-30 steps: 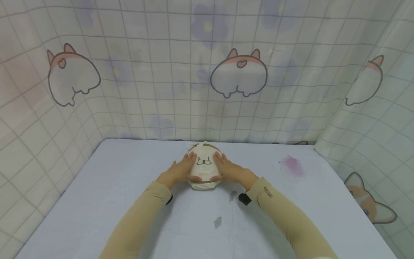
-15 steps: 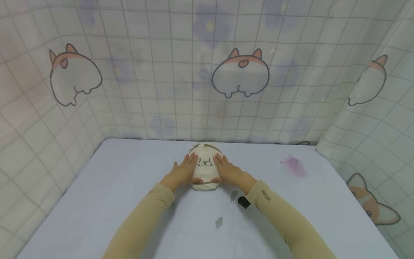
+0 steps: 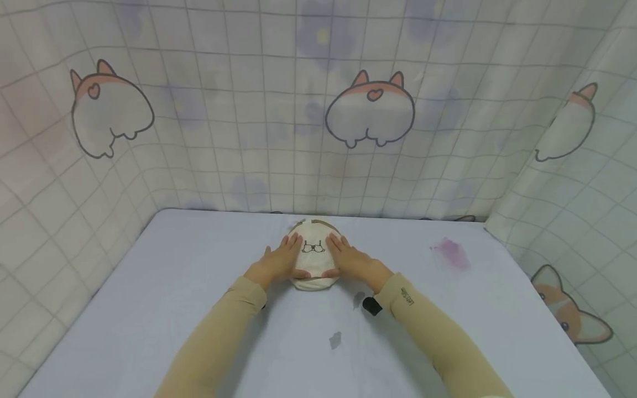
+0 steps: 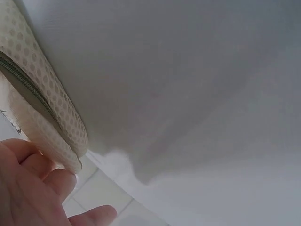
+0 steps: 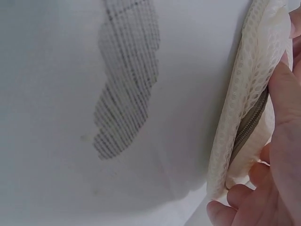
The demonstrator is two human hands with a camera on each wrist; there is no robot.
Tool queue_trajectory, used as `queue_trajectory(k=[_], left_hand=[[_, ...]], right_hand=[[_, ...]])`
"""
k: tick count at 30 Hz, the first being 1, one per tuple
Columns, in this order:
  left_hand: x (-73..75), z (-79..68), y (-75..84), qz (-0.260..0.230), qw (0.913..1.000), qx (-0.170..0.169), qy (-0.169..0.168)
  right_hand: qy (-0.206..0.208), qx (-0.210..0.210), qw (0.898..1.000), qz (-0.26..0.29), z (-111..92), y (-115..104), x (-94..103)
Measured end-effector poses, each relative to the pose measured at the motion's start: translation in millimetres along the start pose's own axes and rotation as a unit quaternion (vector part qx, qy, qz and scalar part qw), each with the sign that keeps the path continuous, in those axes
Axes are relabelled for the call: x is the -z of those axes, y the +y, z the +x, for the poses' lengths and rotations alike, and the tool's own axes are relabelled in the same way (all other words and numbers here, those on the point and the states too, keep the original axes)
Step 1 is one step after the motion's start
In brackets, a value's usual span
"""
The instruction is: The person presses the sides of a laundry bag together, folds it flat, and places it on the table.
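Note:
A cream mesh laundry bag (image 3: 313, 265) with a small glasses print lies at the back middle of the table. My left hand (image 3: 280, 264) rests on its left side and my right hand (image 3: 355, 263) on its right. Both have fingers spread forward over the top and thumbs along the near edge, pointing at each other. In the left wrist view, the bag's honeycomb mesh side (image 4: 51, 89) and a dark zipper (image 4: 28, 84) show above the fingers. The right wrist view shows the zipper (image 5: 249, 125) beside the thumb, with fingertips at the bag's edge.
A white cloth covers the table (image 3: 174, 309), with a pink stain (image 3: 452, 254) at the right and grey printed patches (image 3: 335, 340) near the middle. Grid-patterned curtains (image 3: 239, 121) with corgi prints stand close behind and at both sides.

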State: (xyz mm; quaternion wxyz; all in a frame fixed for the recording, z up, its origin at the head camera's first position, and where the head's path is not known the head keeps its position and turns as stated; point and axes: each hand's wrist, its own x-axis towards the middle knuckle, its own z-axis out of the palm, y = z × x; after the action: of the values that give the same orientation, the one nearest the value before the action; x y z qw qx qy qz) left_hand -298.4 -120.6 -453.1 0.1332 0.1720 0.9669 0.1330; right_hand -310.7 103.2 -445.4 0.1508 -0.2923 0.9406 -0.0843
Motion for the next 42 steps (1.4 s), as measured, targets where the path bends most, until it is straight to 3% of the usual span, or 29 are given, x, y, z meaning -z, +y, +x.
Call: queue_trajectory(k=[12,24,34,42], left_hand=[[1.8,0.8,-1.1,0.028,0.9994,-0.013,0.016],[18.7,-6.1,3.1,0.064,0.9958,-0.031,0.057],[14.3,-6.7,11.1,0.062,0.9913,-0.003,0.116],[9.7,-12.9,4.6,0.043,0.9854,0.023,0.163]], right_hand=[[-0.009,0.008,1.0,-0.006,-6.5,3.4,11.4],[0.016,0.016,0.999,-0.025,-12.1,-1.8,34.5],[0.101,0.012,0.994,-0.05,-16.1,-1.4,28.2],[0.166,-0.015,0.984,-0.059,-23.6,-2.4,25.9]])
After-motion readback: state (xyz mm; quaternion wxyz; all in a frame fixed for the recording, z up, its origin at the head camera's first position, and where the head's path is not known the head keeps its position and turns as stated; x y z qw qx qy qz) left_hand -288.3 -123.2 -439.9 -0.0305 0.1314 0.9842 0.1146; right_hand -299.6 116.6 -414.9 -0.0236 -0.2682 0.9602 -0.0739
